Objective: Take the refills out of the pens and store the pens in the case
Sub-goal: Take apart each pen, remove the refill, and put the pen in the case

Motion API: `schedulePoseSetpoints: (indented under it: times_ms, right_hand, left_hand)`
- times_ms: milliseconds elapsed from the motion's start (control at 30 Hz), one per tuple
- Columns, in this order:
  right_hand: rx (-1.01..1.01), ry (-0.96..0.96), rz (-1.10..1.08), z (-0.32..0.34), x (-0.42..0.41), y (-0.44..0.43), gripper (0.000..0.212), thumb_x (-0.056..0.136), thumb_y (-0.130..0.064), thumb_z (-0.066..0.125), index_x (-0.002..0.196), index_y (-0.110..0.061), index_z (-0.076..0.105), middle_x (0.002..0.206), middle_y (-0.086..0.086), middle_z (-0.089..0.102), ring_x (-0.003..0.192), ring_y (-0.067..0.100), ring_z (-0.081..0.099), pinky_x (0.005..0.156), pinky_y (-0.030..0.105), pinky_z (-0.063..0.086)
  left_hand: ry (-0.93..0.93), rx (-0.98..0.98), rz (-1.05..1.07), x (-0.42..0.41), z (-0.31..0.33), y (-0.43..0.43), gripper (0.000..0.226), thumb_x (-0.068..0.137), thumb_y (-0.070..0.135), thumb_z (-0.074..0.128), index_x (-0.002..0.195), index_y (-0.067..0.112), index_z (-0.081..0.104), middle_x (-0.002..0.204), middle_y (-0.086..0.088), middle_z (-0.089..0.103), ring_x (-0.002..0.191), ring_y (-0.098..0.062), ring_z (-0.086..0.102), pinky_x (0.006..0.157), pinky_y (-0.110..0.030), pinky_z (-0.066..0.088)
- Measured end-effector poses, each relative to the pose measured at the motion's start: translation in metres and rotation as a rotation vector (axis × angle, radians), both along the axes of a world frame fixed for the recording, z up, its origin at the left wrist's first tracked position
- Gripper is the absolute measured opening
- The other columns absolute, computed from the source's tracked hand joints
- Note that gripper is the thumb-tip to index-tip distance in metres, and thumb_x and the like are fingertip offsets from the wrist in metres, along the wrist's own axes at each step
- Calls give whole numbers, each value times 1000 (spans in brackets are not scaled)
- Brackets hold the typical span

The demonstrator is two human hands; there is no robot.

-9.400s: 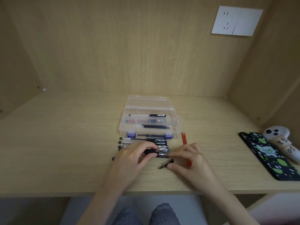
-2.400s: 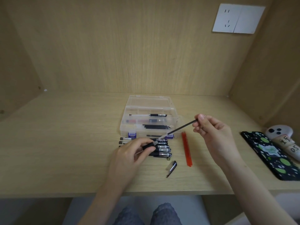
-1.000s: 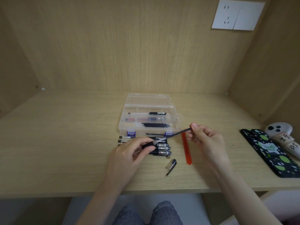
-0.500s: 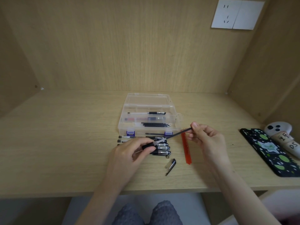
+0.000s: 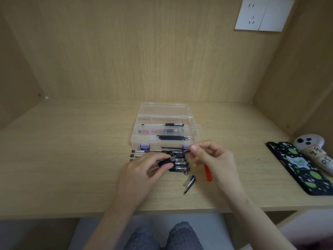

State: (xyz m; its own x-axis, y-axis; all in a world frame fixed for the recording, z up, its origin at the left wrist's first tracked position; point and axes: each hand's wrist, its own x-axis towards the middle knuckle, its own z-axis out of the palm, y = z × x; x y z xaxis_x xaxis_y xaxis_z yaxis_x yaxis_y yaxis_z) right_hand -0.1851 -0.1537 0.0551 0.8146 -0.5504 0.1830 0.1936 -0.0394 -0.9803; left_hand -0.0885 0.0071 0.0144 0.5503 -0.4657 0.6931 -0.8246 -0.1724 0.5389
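Observation:
My left hand [image 5: 144,170] grips a clear pen barrel with a black grip [image 5: 164,162] just above the desk. My right hand [image 5: 214,159] pinches the thin black refill [image 5: 182,154], which slants from my fingertips down into the barrel's open end. Under and behind my hands lies a row of several black pens [image 5: 177,164]. A loose pen cap [image 5: 190,183] lies in front of them. The clear plastic case [image 5: 192,131] stands open behind the row, with a pen, several refills and other pieces inside.
A red pen or refill [image 5: 208,175] lies on the desk, partly hidden by my right hand. At the far right are a dark phone case with green spots [image 5: 302,168] and a white controller [image 5: 311,143]. Wooden walls close in the desk; a socket plate [image 5: 264,14] is on the back wall.
My right hand has moved left toward the left hand, and less of the refill shows outside the barrel than half a second ago. The left hand has kept its hold.

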Motion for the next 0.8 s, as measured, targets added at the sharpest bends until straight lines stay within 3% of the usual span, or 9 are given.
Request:
schedulePoseSetpoints:
  times_ms: [100,167,233,367,467,600,800]
  right_hand:
    - [-142,107,101,-10,2,6,17,68,-22,75,85,-20,73,71,-6,72,64,2,58,63,14,46]
    - [-214,146,129,-15,1,5,29,67,-27,76,95,-26,72,78,-6,72,73,6,55,72,21,46]
    - [-278,163,116,-16,-2,-2,23,70,-24,76,92,-30,73,81,-6,71,73,8,55,72,20,45]
    - [-422,209,127,-15,-14,-23,14,75,-16,74,83,-27,74,74,-16,68,64,0,52,62,11,39]
    - [-590,239,152,-18,-20,-33,14,70,-32,72,84,-36,73,87,-12,67,77,7,55,68,12,38]
    - [-660,242,173,-24,-18,-36,18,74,-19,75,78,-36,72,91,-19,65,91,5,57,78,9,36]
    - [-740,244,219,-23,-3,-31,16,76,-14,75,80,-30,73,88,-11,64,95,5,55,87,15,37]
  left_hand:
    - [5,15,-19,1,-1,0,26,83,46,61,96,25,70,90,20,68,78,5,62,67,-24,52]
    - [-5,24,-24,1,-1,0,27,85,46,59,98,25,71,92,18,68,81,3,63,68,-26,52]
    - [-8,25,-26,0,0,0,29,86,47,57,99,25,72,94,17,69,83,3,63,70,-25,52]
    - [18,33,-24,0,2,1,30,85,49,56,99,28,72,95,19,68,83,6,62,71,-22,51]
    - [17,82,-17,0,2,0,29,85,51,54,100,32,70,93,22,67,79,6,61,68,-20,50]
    - [-14,116,11,0,3,0,27,87,49,53,99,31,70,86,24,62,67,4,55,62,-14,46]
    - [-23,146,10,0,3,0,26,88,46,53,99,30,69,85,21,63,66,4,54,64,-11,43]
